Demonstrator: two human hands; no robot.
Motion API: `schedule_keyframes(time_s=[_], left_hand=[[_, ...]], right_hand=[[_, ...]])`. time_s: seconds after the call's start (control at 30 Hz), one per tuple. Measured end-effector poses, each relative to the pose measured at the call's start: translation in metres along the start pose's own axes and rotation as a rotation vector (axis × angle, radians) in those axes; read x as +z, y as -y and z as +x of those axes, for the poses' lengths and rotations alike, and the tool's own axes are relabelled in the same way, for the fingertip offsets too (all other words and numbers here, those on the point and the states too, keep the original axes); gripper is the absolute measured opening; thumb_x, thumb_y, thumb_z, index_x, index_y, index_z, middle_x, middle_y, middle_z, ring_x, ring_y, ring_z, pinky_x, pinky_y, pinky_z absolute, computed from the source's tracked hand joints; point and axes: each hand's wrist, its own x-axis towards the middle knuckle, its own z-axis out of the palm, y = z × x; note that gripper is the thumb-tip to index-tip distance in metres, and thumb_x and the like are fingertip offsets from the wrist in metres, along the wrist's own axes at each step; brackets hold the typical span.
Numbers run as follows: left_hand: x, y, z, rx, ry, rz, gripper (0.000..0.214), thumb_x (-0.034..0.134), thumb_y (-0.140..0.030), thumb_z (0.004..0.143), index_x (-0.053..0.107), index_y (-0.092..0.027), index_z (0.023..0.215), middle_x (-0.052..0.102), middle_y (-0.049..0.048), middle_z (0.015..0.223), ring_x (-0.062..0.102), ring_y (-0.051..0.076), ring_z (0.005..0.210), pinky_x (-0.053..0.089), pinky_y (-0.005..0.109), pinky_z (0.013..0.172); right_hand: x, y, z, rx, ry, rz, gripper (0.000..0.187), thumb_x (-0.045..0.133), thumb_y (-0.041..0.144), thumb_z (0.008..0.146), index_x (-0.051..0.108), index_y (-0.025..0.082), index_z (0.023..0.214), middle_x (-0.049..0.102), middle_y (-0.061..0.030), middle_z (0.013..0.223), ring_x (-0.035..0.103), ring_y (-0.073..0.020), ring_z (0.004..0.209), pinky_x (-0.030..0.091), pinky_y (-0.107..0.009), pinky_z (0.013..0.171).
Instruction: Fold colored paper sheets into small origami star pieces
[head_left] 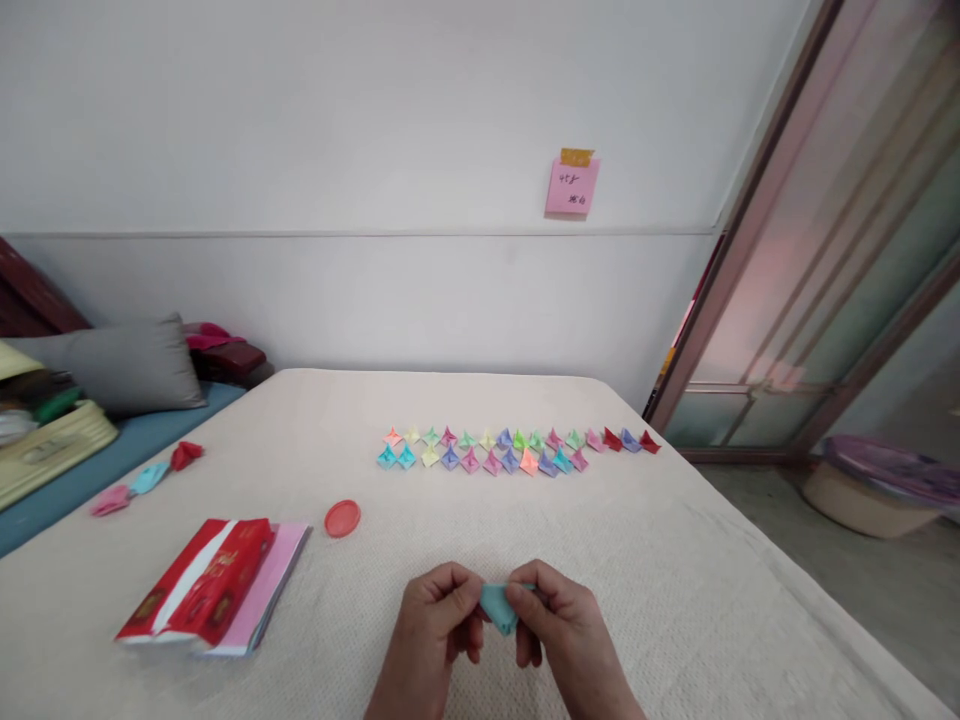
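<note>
A small folded piece of teal paper [496,608] is held up between my two hands, pointed end down, just above the table's near part. My left hand [442,612] pinches its left corner between thumb and fingers. On the other side, my right hand [556,612] grips the right corner, the thumb lying across the front of the paper. Farther back, two rows of small folded paper pieces [492,461] in many colours stand across the table. The fingertips behind the teal paper are partly hidden.
A red plastic packet [206,580] lies on a stack of coloured paper [270,590] at left. Near it sits a round red lid [343,518]. Folded papers in red [185,455], blue [149,478] and pink [112,500] lie by the left edge. A pink note [571,188] hangs on the wall.
</note>
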Motion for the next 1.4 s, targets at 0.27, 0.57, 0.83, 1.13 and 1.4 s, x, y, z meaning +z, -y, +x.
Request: schedule_keyframes(time_s=[0.27,0.57,0.83,1.13,1.4], left_hand=[[0.007,-0.001,0.001,-0.062,0.032,0.147,0.026,0.069,-0.032,0.070,0.057,-0.013,0.058,0.055,-0.0024,0.048,0.041,0.006,0.038,0.025,0.020,0.040],[0.007,0.000,0.002,0.022,-0.037,0.207,0.024,0.071,-0.032,0.066,0.058,-0.014,0.057,0.053,-0.0047,0.046,0.039,0.006,0.038,0.026,0.020,0.041],[0.013,0.002,-0.001,0.008,0.051,0.323,0.022,0.064,-0.031,0.072,0.064,-0.013,0.060,0.053,-0.0021,0.053,0.044,0.009,0.043,0.031,0.022,0.044],[0.007,0.003,-0.003,0.214,-0.122,0.762,0.026,0.056,-0.031,0.080,0.058,-0.018,0.058,0.049,-0.0036,0.049,0.049,0.014,0.050,0.035,0.023,0.050],[0.005,0.006,-0.004,0.334,-0.130,0.846,0.022,0.057,-0.027,0.081,0.061,-0.018,0.062,0.056,-0.0015,0.055,0.051,0.014,0.054,0.035,0.022,0.053]], right_hand=[[0.006,0.000,-0.002,-0.009,-0.029,-0.034,0.025,0.062,0.037,0.076,0.055,0.017,0.063,0.054,0.0049,0.045,0.042,-0.0060,0.035,0.025,-0.017,0.035],[0.003,-0.005,0.001,0.054,-0.081,0.065,0.033,0.066,0.044,0.073,0.054,0.016,0.060,0.059,0.0018,0.048,0.045,-0.0070,0.034,0.024,-0.019,0.037],[0.005,-0.001,-0.002,0.015,-0.070,0.033,0.037,0.057,0.047,0.080,0.050,0.018,0.057,0.055,0.0027,0.045,0.040,-0.0067,0.036,0.025,-0.019,0.037],[0.008,0.004,-0.014,-0.540,-0.262,-0.550,0.010,0.052,0.022,0.083,0.062,0.022,0.087,0.060,-0.0050,0.084,0.052,-0.0123,0.055,0.044,-0.024,0.052],[0.009,-0.002,-0.015,-0.594,-0.187,-0.743,0.014,0.048,0.015,0.082,0.058,0.023,0.085,0.057,-0.0047,0.087,0.054,-0.0119,0.055,0.045,-0.023,0.050]])
